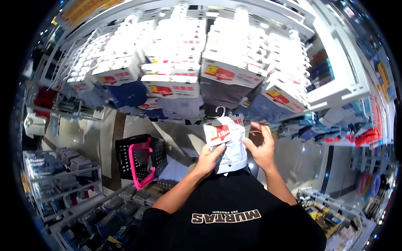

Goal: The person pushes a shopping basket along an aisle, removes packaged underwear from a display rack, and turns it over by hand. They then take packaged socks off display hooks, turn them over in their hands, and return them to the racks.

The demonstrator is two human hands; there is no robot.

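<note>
A light-coloured folded garment [233, 156] hangs under a white-and-red header card [222, 133] with a white hanger hook [220, 111] on top. It is in front of my chest. My left hand [209, 160] grips its lower left side, the thumb lying on the front below the card. On the other side my right hand [262, 147] is open, thumb and fingers apart, close to the card's right edge. Whether its thumb touches the package I cannot tell.
Ahead, a white rack carries rows of similar carded garments [170, 88], overexposed at the top. A black shopping basket [122, 155] with a pink handle [132, 161] stands at left on the shiny floor. Stocked shelves [69, 178] line the left, and folded goods [113, 219] lie in bins behind me.
</note>
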